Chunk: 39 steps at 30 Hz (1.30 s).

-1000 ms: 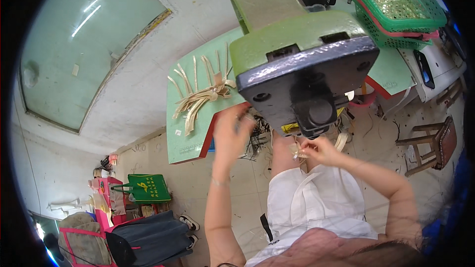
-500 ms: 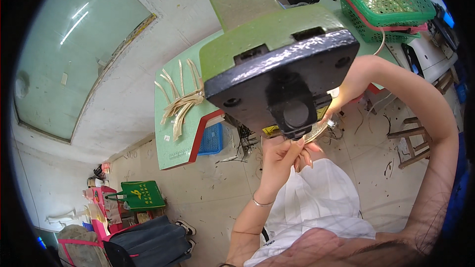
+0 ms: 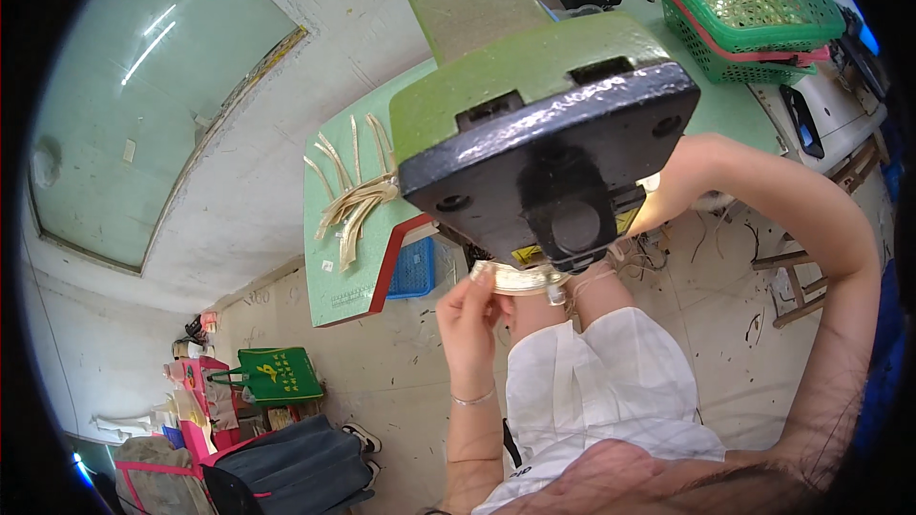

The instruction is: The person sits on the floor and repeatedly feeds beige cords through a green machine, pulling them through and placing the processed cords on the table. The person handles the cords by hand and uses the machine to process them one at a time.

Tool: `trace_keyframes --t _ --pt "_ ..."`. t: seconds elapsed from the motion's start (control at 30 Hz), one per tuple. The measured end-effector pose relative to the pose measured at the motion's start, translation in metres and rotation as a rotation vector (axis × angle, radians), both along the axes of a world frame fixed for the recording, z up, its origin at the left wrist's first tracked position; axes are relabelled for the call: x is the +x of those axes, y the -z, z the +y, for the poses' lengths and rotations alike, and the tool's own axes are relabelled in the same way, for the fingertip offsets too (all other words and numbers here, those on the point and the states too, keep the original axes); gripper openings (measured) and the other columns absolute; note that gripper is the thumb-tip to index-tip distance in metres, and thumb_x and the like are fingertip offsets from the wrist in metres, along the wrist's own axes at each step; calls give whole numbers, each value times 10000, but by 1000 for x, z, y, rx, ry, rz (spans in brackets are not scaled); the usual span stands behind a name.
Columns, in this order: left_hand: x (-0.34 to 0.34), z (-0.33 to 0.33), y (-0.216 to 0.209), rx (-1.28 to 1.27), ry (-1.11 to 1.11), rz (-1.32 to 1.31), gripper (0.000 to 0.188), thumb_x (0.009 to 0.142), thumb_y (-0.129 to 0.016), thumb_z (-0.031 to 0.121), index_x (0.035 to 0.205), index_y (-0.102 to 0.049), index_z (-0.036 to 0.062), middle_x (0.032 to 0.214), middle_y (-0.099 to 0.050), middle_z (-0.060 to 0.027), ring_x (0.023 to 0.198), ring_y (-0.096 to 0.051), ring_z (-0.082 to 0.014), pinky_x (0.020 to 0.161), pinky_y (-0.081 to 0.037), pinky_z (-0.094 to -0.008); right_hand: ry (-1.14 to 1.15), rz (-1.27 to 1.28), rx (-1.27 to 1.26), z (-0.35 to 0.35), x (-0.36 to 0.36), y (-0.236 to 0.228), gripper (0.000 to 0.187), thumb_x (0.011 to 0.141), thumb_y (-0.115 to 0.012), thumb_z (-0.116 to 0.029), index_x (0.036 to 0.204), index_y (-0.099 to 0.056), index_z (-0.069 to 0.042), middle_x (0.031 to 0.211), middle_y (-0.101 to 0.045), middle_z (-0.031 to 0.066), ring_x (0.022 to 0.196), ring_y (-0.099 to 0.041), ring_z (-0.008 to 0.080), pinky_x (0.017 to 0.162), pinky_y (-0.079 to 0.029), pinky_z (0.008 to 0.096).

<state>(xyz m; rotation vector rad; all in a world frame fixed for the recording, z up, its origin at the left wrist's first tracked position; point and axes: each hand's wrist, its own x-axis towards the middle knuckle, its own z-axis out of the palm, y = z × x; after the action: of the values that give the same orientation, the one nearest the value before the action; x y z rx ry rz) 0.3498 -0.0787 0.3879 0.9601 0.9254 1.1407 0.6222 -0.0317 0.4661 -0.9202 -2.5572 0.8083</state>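
Observation:
My left hand (image 3: 468,319) pinches one end of a pale gold strap (image 3: 527,280) between thumb and fingers. The strap stretches rightward, under the lower front edge of a large green and black machine head (image 3: 534,157). On the machine's right side is my right hand (image 3: 666,193), lit by a lamp glow. Its fingers are hidden behind the machine head, so what they touch does not show. A bundle of similar gold straps (image 3: 361,198) lies fanned out on the pale green tabletop (image 3: 334,291), to the left of the machine.
Stacked green mesh baskets (image 3: 739,19) stand at the far right of the table. Below its red-edged cutout sits a blue basket (image 3: 412,269). A wooden stool (image 3: 797,277) is on the right. At lower left are a green bag (image 3: 277,375) and folded dark cloth (image 3: 291,463).
My left hand has moved left from under the machine's front edge, and more of the gold strap now shows. My right hand has shifted slightly up and right.

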Motion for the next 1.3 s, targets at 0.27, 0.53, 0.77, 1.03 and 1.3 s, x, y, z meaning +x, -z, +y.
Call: trace_keyframes --t 0.27,0.53,0.77,1.03,1.3 --pt "1 30 8 -63 -301 -476 311 929 -476 286 726 -535 57 578 -472 12 488 -382 -55 468 -319 -206 -55 -16 147 4 7 0 349 794 -660 -380 798 -628 -32 737 -616 74 709 -570 252 647 -456 342" --pt "50 -7 59 203 501 2 308 903 -549 184 1121 -564 -33 1122 -599 -117 1017 -570 -193 875 -460 -319 90 -75 -59 -11 -11 -9 418 779 -670 -397 971 -617 -30 848 -633 135 745 -579 305 698 -479 340" --pt "76 -23 5 149 199 -32 235 901 -556 120 960 -621 -98 827 -668 -120 773 -628 -155 747 -491 -250 64 41 18 -17 -16 -5 484 772 -667 -440 996 -604 -16 874 -629 160 753 -588 308 709 -489 354" --pt "34 -26 9 100 70 77 186 896 -569 98 858 -651 -64 754 -647 -82 693 -584 -116 665 -454 -223 174 67 48 -20 -10 4 440 777 -666 -417 880 -593 5 741 -595 140 691 -589 285 645 -484 360" --pt "-8 -21 33 -161 144 -76 282 934 -514 207 798 -625 -14 635 -585 -70 539 -520 -112 529 -409 -229 16 161 176 -63 -35 52 327 784 -661 -211 1031 -578 -13 922 -579 127 844 -586 283 722 -506 375"
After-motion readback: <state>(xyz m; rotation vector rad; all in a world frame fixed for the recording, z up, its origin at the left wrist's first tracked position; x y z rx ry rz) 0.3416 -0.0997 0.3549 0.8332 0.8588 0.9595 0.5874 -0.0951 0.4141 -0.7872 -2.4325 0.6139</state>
